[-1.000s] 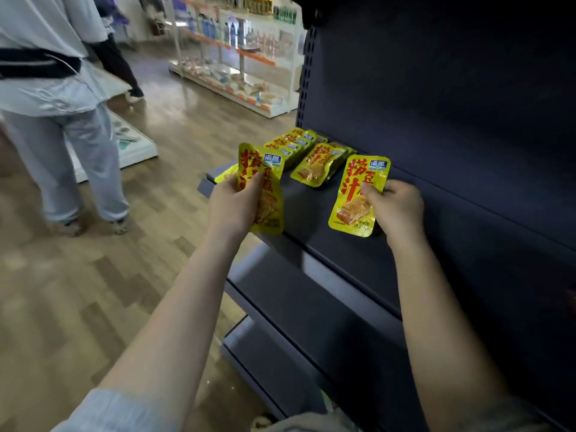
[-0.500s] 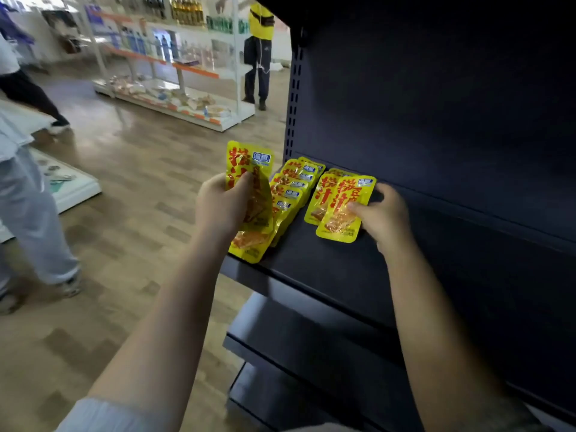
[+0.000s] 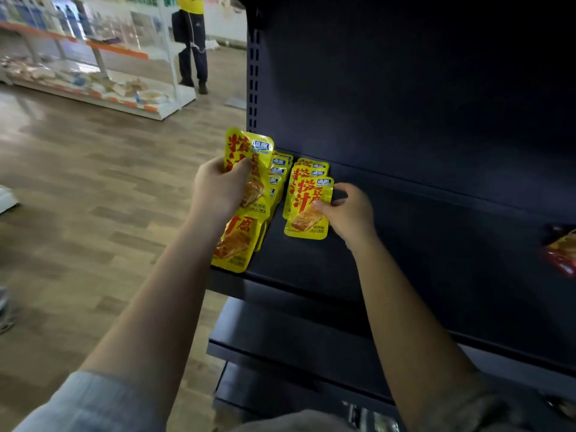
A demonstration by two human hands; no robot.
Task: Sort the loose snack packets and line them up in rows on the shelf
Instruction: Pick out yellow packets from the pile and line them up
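My left hand (image 3: 218, 190) grips an upright yellow snack packet (image 3: 251, 157) above the left row of yellow packets (image 3: 233, 244), which overlap along the dark shelf (image 3: 311, 269) toward its front edge. My right hand (image 3: 349, 210) pinches the right side of another yellow packet (image 3: 307, 218) lying on top of a short second row (image 3: 307, 169) just right of the first. Both rows run from the back panel toward me.
A red packet (image 3: 561, 251) lies at the shelf's far right edge of view. Lower dark shelves (image 3: 290, 338) jut out below. On the left is wooden floor, a white and orange store rack (image 3: 93, 73), and a person in a yellow top (image 3: 191, 42) standing far back.
My right hand has brought its packet left and down onto the second row. My left hand stays up with its packet. The view has swung right and closer to the shelf.
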